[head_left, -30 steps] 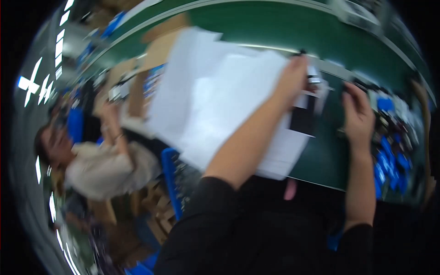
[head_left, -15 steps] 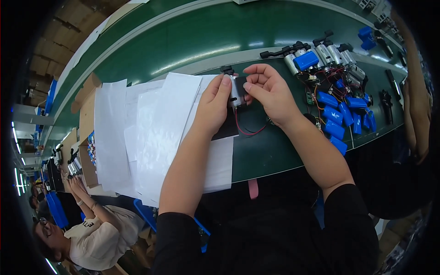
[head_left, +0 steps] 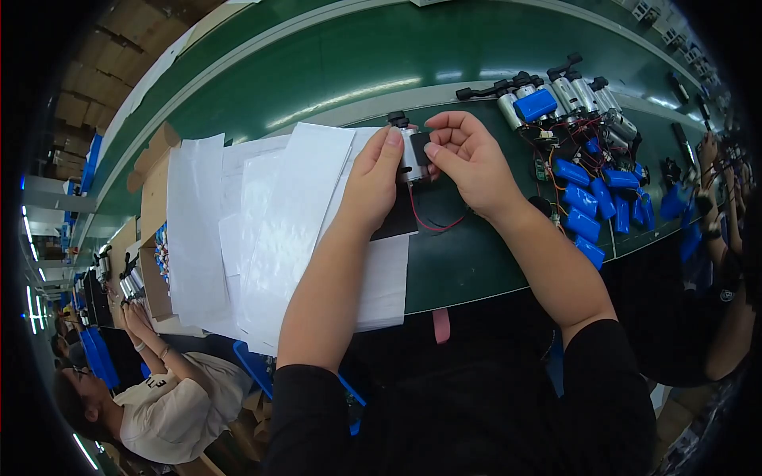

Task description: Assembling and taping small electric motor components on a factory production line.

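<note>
Between my hands is a small silver motor with a black fitting at its top and red and dark wires trailing from its lower end. My left hand closes around the motor's left side, thumb laid along the metal. A black flat patch covers the motor's right side. Against that patch my right hand presses its thumb tip, its fingers curled, some behind the motor. Beneath lies a black sheet, partly hidden by my left wrist.
White sheets cover the green table at left, beside an open cardboard box. At right lie silver motors and several blue wrapped packs with tangled wires. One co-worker sits at left; another's arm shows at right.
My hands keep nearly the same hold on the motor and patch. At far right, the co-worker's arm has moved down and blue packs from the back now appear nearer that person.
</note>
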